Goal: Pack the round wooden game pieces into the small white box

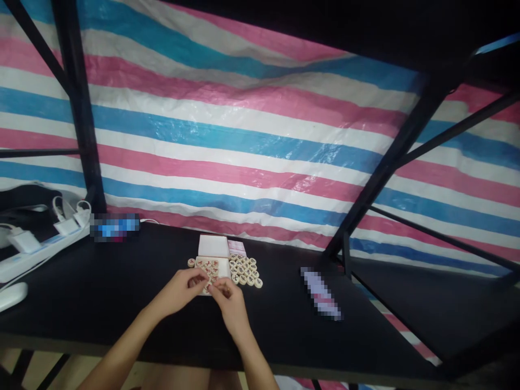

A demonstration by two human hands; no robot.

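An open white box (223,271) stands on the black table, with red-marked Chinese chess pieces (208,264) in rows in its left part. Over the near part of these rows my left hand (184,288) has its fingers curled, thumb and forefinger close together. My right hand (232,304) meets it from the other side in a pinch, the fingertips of both almost touching. What lies between the fingertips is too small and covered to make out. Black-marked Chinese chess pieces (244,270) lie in a cluster right of the box. One red-marked piece (191,262) lies to its left.
The box's white lid (213,246) and a pink printed card (236,248) are at the back. A power strip (44,246) with plugs and cables lies far left, near a blurred-out blue object (116,227). Another blurred-out object (320,293) lies right. Black metal posts (75,97) frame the table.
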